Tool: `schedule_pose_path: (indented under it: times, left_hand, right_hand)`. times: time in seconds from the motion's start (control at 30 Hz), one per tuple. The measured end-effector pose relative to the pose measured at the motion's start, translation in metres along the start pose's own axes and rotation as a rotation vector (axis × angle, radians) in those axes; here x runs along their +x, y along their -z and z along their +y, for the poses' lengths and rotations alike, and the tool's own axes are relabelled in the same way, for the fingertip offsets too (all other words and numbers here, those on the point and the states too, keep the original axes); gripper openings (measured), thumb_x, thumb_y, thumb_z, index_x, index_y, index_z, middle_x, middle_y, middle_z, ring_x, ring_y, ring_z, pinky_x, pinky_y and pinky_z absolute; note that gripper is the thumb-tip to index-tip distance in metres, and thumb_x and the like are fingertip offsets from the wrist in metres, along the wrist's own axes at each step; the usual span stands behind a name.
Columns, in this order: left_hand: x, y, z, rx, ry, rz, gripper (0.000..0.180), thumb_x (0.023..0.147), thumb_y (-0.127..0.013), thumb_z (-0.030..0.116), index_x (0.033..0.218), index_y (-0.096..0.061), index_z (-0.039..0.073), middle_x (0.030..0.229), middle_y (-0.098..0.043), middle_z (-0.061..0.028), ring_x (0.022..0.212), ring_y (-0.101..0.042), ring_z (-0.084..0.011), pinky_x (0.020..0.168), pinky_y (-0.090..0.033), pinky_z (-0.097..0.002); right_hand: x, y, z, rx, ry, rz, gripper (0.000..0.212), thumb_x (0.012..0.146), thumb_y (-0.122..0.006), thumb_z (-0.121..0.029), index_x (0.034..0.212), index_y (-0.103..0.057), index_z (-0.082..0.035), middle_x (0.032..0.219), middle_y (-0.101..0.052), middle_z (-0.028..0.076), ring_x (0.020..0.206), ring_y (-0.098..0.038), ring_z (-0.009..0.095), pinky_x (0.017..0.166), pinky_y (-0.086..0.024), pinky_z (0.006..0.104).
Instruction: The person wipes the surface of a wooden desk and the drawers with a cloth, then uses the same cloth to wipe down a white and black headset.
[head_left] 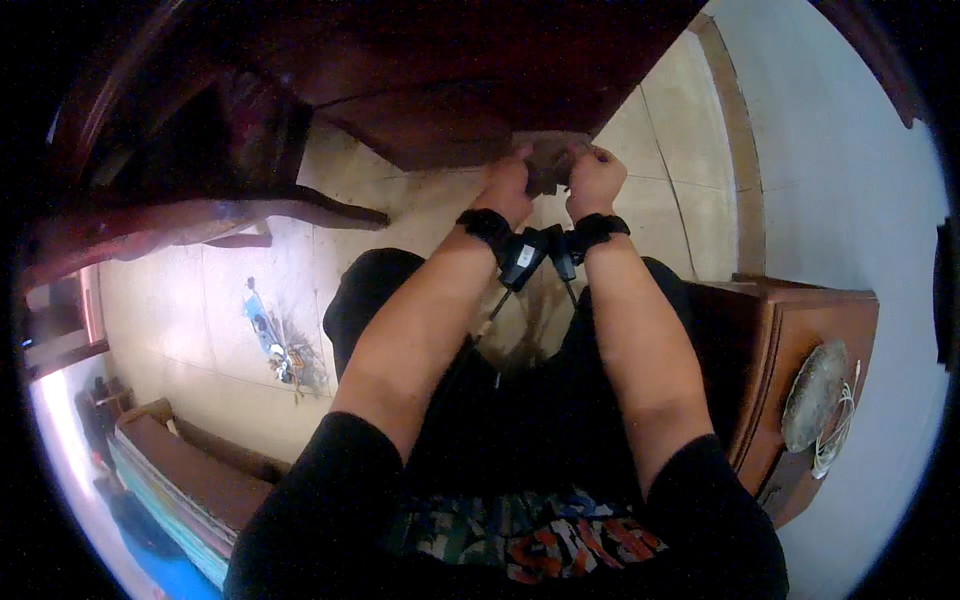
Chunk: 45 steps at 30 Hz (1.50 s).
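Note:
A dull grey-brown piece that looks like a cloth (549, 158) is gripped between my two hands, low in front of a dark wooden furniture panel (430, 125). My left hand (508, 186) closes on its left side. On the other side my right hand (597, 178) has its fingers curled and pressed together on it. Some fingertips are hidden by the piece and the shadow. Each wrist wears a black strap, and black boxes with thin stems (524, 258) hang between the forearms.
A low wooden cabinet (820, 310) at my right bears an oval patterned dish (814, 395) and a coiled white cable (838, 430). Leftward, a curved wooden leg (330, 208) juts out above the tiled floor. Blue and white odds and ends (270, 335) lie there amid debris.

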<state>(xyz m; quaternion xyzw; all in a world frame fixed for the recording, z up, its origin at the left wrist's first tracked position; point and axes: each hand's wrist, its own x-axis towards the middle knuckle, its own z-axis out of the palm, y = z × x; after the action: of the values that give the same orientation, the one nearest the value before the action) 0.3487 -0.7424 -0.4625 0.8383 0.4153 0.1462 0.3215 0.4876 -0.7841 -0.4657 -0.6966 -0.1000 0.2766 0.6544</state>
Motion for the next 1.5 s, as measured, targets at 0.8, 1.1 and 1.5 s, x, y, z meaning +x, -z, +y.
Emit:
schedule_pose_path:
  times: [0.8, 1.1, 1.5]
  left_hand:
    - [-0.052, 0.123, -0.111, 0.223, 0.143, 0.029, 0.068, 0.069, -0.073, 0.0, 0.134, -0.052, 0.004, 0.118, -0.064, -0.0216, 0.112, -0.061, -0.0364, 0.097, -0.05, -0.039]
    - [-0.058, 0.139, -0.166, 0.481, 0.0, 0.074, 0.053, 0.078, -0.068, 0.014, 0.13, -0.056, 0.01, 0.129, -0.06, -0.0158, 0.117, -0.058, -0.0374, 0.098, -0.049, -0.042]
    - [-0.049, 0.2, -0.06, -1.538, 0.585, 0.525, 0.036, 0.085, -0.064, -0.001, 0.121, -0.059, -0.002, 0.114, -0.066, -0.0154, 0.109, -0.062, -0.0272, 0.091, -0.05, -0.0353]
  right_hand:
    - [-0.12, -0.134, -0.012, -0.151, -0.177, -0.12, 0.018, 0.074, -0.065, 0.0, 0.091, -0.066, 0.005, 0.092, -0.069, 0.022, 0.088, -0.066, 0.034, 0.08, -0.052, 0.041]
    - [-0.116, -0.166, 0.031, -0.463, 0.226, -0.184, 0.022, 0.075, -0.074, -0.009, 0.093, -0.07, 0.003, 0.092, -0.072, 0.02, 0.086, -0.068, 0.03, 0.078, -0.053, 0.0381]
    - [-0.137, -0.152, -0.054, -0.164, 0.33, -0.233, 0.03, 0.082, -0.078, -0.025, 0.085, -0.065, 0.001, 0.077, -0.067, 0.013, 0.068, -0.06, 0.022, 0.067, -0.049, 0.0342]
